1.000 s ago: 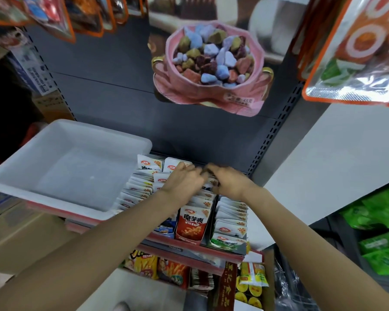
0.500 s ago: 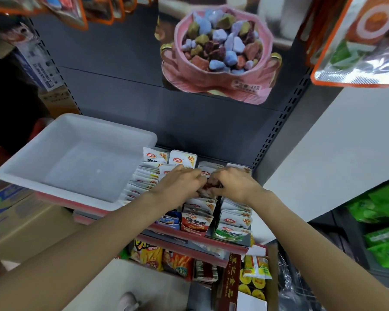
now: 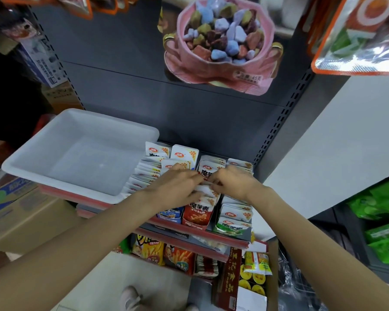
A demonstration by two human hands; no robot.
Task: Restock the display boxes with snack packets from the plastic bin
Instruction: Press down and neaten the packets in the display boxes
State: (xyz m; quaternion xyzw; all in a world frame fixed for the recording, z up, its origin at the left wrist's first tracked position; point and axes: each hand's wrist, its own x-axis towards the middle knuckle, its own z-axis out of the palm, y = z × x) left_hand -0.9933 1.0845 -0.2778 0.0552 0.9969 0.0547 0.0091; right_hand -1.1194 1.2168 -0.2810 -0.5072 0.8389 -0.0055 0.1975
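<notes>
A white plastic bin [image 3: 32,158] sits on the shelf at the left, with nothing visible inside. To its right stand several display boxes packed with rows of white snack packets [image 3: 184,153]. The red-fronted display box [image 3: 198,215] is in the middle and a green-fronted one [image 3: 233,227] at the right. My left hand [image 3: 177,187] and my right hand [image 3: 231,181] meet over the red box, and their fingers pinch the tops of its white-and-red packets [image 3: 208,171]. The fingertips are partly hidden among the packets.
A pink candy bag [image 3: 220,41] hangs above on the grey back panel, with orange-edged bags [image 3: 357,34] at the upper right. Below the shelf are more snack boxes [image 3: 173,254]. Cardboard cartons [image 3: 16,212] stand at the left, green packets [image 3: 382,221] at the right.
Both hands have stayed on the middle row of packets and slid slightly toward the front. The camera has tilted a little.
</notes>
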